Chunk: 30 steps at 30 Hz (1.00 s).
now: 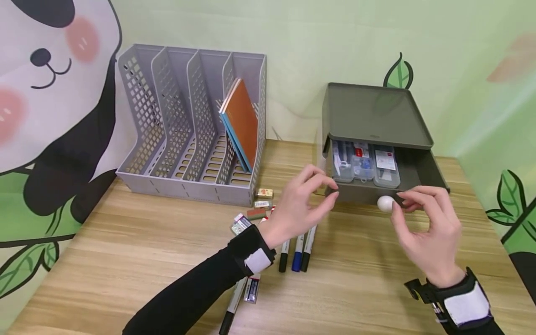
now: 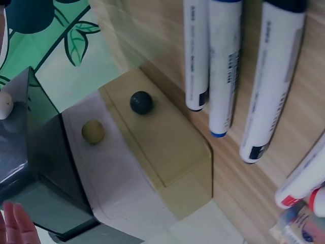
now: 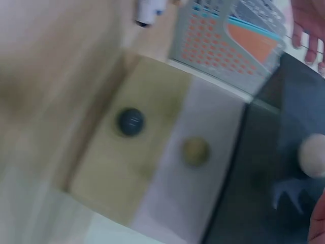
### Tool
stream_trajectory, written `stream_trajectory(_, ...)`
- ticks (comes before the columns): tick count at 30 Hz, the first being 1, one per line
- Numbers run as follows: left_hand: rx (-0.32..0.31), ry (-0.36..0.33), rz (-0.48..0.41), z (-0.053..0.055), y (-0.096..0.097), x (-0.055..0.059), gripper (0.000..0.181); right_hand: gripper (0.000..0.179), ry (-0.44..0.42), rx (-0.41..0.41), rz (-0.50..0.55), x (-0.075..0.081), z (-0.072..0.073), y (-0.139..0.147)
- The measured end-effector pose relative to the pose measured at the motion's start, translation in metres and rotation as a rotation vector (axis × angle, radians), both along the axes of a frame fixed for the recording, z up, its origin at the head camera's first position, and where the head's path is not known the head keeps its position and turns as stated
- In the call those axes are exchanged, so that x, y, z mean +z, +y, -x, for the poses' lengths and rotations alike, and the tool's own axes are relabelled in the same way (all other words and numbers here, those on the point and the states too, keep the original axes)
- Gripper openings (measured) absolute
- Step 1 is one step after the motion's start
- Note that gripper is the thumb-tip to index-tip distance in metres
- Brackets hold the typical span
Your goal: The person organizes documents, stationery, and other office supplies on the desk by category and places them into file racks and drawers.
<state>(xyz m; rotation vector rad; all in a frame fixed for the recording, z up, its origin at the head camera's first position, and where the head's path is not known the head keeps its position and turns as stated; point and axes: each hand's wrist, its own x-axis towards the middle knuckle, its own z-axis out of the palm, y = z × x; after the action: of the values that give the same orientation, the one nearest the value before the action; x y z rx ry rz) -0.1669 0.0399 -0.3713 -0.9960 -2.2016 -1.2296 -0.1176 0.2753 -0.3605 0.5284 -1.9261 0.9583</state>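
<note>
Looks partway: dark grey drawer (image 1: 356, 193) out, plastic boxes (image 1: 386, 171) inside; markers (image 1: 298, 253), erasers (image 1: 263, 204) unstowed on desk (image 1: 104, 253). Left hand (image 1: 302, 202) loosely curved, empty, by drawer's left corner; right hand (image 1: 432, 228) half-open, empty, at white knob (image 1: 384, 203).

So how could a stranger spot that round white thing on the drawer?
Right of the grey file rack stands a dark-topped drawer unit. Its top drawer is pulled open, with the round white knob on its front. The yellowish knob and dark knob sit lower; this one alone is white.
</note>
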Motion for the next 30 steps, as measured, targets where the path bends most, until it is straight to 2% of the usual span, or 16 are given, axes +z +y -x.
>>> stream_trajectory(4,-0.017,-0.023,0.023,-0.003,0.000,-0.007,0.012,0.053,-0.017,0.010,-0.024,-0.016,-0.001,-0.001)
stream_trajectory(9,-0.034,0.002,0.041,-0.005,0.001,-0.010,0.018,0.055,-0.043,0.017,-0.031,-0.026,0.002,0.000)
stream_trajectory(18,-0.031,0.019,0.044,-0.002,0.001,-0.012,0.019,0.025,-0.077,0.015,-0.053,-0.027,0.006,0.003)
stream_trajectory(24,-0.020,0.005,0.046,0.000,0.002,-0.012,0.020,0.031,-0.122,-0.014,-0.084,-0.027,0.009,0.004)
stream_trajectory(30,-0.029,-0.069,0.043,0.007,0.005,-0.010,0.024,0.029,-0.186,-0.025,-0.008,-0.022,0.015,-0.001)
